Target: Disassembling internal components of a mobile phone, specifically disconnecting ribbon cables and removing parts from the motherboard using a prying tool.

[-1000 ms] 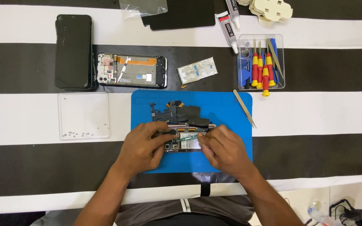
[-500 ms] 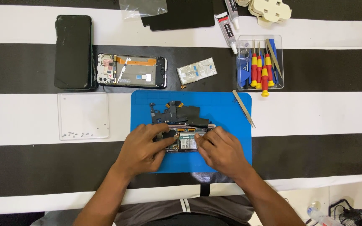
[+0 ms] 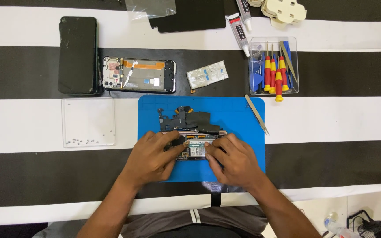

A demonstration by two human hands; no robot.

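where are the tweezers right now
In the head view, the tweezers lie slantwise across the right edge of the blue mat, below the clear screwdriver tray.

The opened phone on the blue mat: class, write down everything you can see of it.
The opened phone lies flat on the blue mat, long side across the view, back cover off. Its inside shows a greenish circuit board, a silvery shield and a dark round part at the left. The left hand covers its left end and the right hand its right end, fingertips pressing on the board. Loose black parts lie just beyond it.
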